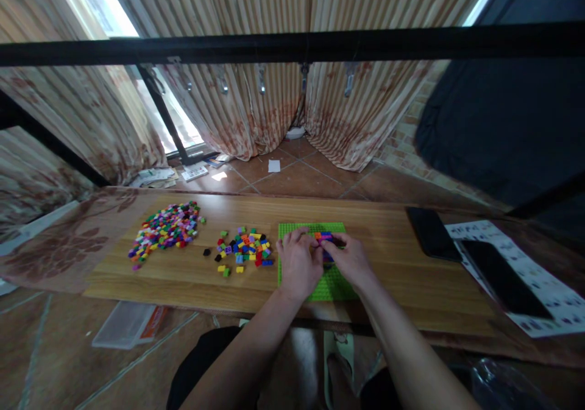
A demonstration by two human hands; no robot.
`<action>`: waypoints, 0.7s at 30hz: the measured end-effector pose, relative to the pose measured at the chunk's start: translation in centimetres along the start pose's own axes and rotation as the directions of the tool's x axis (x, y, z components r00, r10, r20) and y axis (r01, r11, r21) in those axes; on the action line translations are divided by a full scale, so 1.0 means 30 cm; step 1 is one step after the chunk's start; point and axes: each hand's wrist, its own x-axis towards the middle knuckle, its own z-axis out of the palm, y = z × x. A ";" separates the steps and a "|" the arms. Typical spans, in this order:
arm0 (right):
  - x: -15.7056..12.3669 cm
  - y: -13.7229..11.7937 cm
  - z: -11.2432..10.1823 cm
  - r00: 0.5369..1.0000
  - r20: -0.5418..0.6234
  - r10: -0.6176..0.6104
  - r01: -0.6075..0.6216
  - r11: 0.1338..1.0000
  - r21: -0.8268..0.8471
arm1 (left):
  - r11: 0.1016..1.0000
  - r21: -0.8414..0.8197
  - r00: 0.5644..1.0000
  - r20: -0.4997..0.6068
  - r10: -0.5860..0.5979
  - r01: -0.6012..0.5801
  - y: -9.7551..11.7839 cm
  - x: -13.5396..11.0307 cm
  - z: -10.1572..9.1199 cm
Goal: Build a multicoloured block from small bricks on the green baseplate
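Note:
A green studded baseplate lies on the wooden board, with a small build of coloured toy bricks on it, orange, blue and pink among them. My left hand bends over the plate's left half, thumb and fingers closed in at the build's left side. From the right, my right hand pinches at the same toy bricks with thumb and forefinger. The two sets of fingertips nearly meet and cover much of the build. Which single brick each hand grips is hard to see.
Left of the plate lies a loose group of toy bricks, and farther left a larger heap. A black tablet-like device, a printed sheet and a dark phone are at right. A black rail crosses beyond the board.

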 end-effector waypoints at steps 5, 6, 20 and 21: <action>0.004 -0.010 -0.047 0.993 0.024 0.118 -0.120 0.972 0.201 | 0.996 -0.082 0.999 -0.035 -0.021 0.018 -0.013 0.026 -0.053; 0.007 -0.010 -0.058 0.987 0.006 0.158 -0.155 0.959 0.239 | 0.994 -0.103 0.998 -0.061 -0.029 0.022 -0.026 0.037 -0.067; 0.026 -0.006 -0.057 0.963 -0.175 0.203 -0.113 0.898 0.424 | 0.956 0.118 0.951 0.126 -0.282 0.268 -0.364 0.129 -0.290; 0.026 -0.007 -0.056 0.964 -0.176 0.201 -0.108 0.895 0.432 | 0.954 0.134 0.946 0.150 -0.286 0.267 -0.372 0.123 -0.300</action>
